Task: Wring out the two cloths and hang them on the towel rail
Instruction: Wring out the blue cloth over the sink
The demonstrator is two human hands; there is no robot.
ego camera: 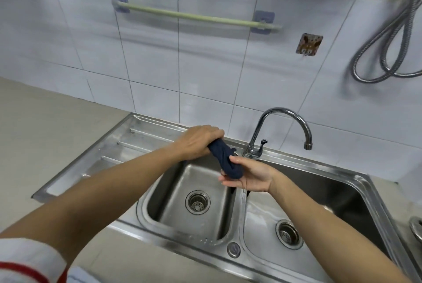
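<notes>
White tiled kitchen wall behind, steel double sink [356,182] set in a beige counter, pale green towel rail [196,17] mounted high above the grip, bare for now. Dark navy cloth [225,159] twisted into a tight rope over the left basin, spanning hand to hand. Left hand [196,142] closed over the upper end, knuckles up; right hand [249,174] at the lower end, palm up, fingers only loosely curled, the cloth's tail lying across the palm. Chrome tap [280,127] just beyond the right hand, not visibly running. Second cloth nowhere in view. Likely soft, limp and heavy with water, slippery where wet; best gripped at both ends with full fists, twisting in opposite directions, keeping the sag over the basin. Firmer closing of the right hand probably needed before any real torque. For hanging, better held by two corners and shaken open first.
</notes>
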